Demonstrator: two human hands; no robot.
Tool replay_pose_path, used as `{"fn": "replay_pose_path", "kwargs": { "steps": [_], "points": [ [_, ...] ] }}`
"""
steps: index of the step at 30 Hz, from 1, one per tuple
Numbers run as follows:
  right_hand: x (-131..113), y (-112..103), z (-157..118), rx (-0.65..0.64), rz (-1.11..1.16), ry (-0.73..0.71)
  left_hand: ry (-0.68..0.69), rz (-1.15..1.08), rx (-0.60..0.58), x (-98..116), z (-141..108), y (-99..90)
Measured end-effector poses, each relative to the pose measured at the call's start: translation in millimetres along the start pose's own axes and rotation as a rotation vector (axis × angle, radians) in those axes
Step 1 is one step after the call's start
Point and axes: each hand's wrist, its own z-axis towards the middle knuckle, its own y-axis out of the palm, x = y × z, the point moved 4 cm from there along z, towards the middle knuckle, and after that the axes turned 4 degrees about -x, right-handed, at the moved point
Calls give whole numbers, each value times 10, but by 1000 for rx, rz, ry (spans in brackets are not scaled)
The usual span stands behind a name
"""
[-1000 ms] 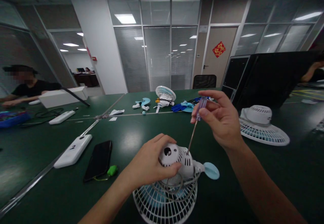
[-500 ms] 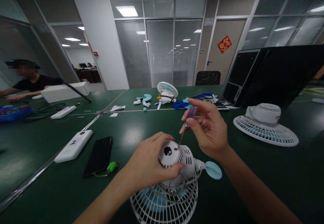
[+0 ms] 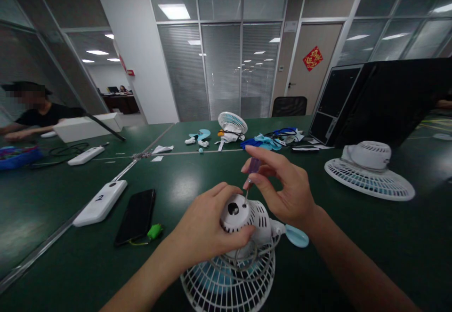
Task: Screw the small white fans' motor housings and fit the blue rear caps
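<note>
A small white fan (image 3: 262, 222) lies grille-down on the table in front of me, its motor housing facing up. My left hand (image 3: 208, 222) is wrapped round the housing, thumb on the near side. Between the thumb and fingers of my right hand (image 3: 286, 187) is a screwdriver (image 3: 253, 165) with a clear purple handle. Its shaft slants down to a small hole in the housing's end, beside a larger dark opening. A grey cord loops over the grille (image 3: 229, 284). At the fan's right side sticks out a light-blue oval piece (image 3: 296, 236).
To the left lie a black phone (image 3: 136, 215) with a green tag and a white power bank (image 3: 100, 204). Another fan (image 3: 369, 171) rests at right, near a large black case (image 3: 381, 100). A third fan (image 3: 232, 127) and blue gloves (image 3: 263, 141) are farther back. A person sits far left.
My right hand has moved slightly left and down, bringing the screwdriver more upright over the hole. My left hand keeps its hold on the fan.
</note>
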Motion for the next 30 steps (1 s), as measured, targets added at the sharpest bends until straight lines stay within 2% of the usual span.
{"fn": "replay_pose_path", "kwargs": {
  "steps": [4,9,15,17,20,24,30],
  "points": [
    [-37,6,23,-47,-28,-20,11,-12,-3,30,11,23],
    [47,-43,17,20,-63,131,-3,5,-16,46,8,49],
    [175,-63,-7,128,107,266,-28,29,-31,37,0,67],
    [192,-77,-11,186,90,289,-26,25,-36,39,1,66],
    [189,-91,-15,220,54,285,-26,15,-38,48,7,58],
    [194,-65,-20,164,181,290,-46,11,-46,58,14,48],
    [174,-95,7,205,250,263,-53,3,-51,52,7,63]
  ]
}}
